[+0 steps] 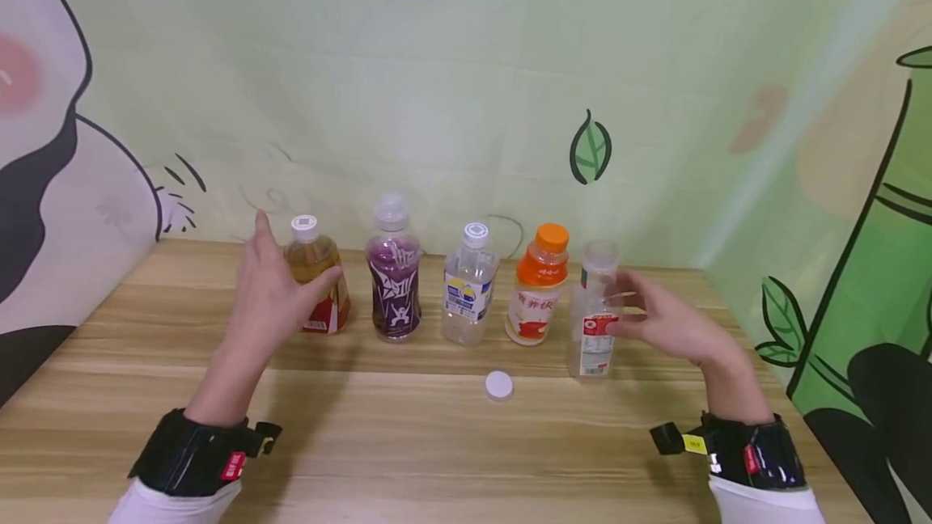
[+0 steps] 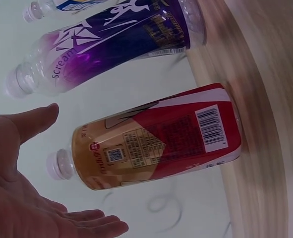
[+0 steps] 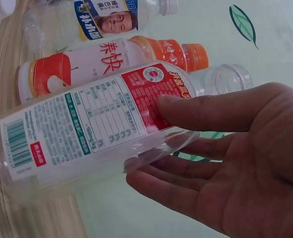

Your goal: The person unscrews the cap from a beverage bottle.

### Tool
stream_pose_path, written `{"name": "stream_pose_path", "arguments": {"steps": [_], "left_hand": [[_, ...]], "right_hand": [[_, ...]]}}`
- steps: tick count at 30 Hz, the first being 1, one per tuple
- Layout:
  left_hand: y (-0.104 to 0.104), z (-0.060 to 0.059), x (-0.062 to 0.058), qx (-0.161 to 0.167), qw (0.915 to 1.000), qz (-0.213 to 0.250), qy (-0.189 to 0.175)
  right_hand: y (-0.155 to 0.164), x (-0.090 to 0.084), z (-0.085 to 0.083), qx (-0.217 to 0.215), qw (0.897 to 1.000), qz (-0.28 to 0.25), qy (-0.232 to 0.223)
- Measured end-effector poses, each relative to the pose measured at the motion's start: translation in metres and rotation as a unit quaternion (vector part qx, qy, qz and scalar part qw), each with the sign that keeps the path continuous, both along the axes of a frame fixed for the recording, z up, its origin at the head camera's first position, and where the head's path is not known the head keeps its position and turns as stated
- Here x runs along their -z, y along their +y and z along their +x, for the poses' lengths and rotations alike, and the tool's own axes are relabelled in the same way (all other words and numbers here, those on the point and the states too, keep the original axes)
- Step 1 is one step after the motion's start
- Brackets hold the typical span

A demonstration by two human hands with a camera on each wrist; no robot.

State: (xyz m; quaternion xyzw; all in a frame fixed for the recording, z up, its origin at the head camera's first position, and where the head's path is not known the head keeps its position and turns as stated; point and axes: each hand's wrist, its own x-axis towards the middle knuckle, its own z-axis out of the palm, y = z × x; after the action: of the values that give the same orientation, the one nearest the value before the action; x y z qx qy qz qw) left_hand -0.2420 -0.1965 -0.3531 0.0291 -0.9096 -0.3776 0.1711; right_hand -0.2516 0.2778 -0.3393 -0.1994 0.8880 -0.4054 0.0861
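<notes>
In the head view, my left hand (image 1: 273, 289) is spread beside a brown-and-red drink bottle (image 1: 338, 297) with a white cap. The left wrist view shows a gap between that bottle (image 2: 156, 139) and the thumb and fingers. At the right, my right hand (image 1: 666, 318) holds a clear plastic bottle (image 1: 593, 350) with a red-and-white label and no cap on its mouth. Its thumb lies over the label, the fingers around the far side, in the right wrist view (image 3: 181, 114). A round white cap (image 1: 498, 386) lies flat on the table.
Between the hands stand a purple bottle (image 1: 394, 289), a clear bottle with a blue-and-yellow label (image 1: 468, 297), and an orange-capped bottle (image 1: 535, 306). They line the back of the wooden table (image 1: 408, 451), before a green printed backdrop (image 1: 473, 103).
</notes>
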Motion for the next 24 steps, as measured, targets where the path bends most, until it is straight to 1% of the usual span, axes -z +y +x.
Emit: {"name": "stream_pose_path", "arguments": {"steps": [4, 8, 13, 18, 24], "left_hand": [[-0.002, -0.003, 0.003, 0.003, 0.9998, 0.006, -0.018], [-0.005, -0.006, 0.008, 0.009, 0.9993, 0.009, -0.034], [-0.008, -0.009, 0.012, 0.027, 0.9982, 0.023, -0.048], [-0.010, -0.012, 0.015, 0.046, 0.9963, 0.039, -0.062], [-0.012, -0.015, 0.018, 0.056, 0.9947, 0.045, -0.073]], "right_hand": [[0.004, 0.002, -0.004, 0.024, 1.000, -0.012, -0.004], [0.006, 0.005, -0.008, 0.058, 0.998, -0.031, -0.010], [0.008, 0.010, -0.013, 0.088, 0.995, -0.056, -0.006], [0.010, 0.015, -0.018, 0.096, 0.993, -0.066, -0.008], [0.010, 0.021, -0.023, 0.093, 0.993, -0.067, -0.014]]}}
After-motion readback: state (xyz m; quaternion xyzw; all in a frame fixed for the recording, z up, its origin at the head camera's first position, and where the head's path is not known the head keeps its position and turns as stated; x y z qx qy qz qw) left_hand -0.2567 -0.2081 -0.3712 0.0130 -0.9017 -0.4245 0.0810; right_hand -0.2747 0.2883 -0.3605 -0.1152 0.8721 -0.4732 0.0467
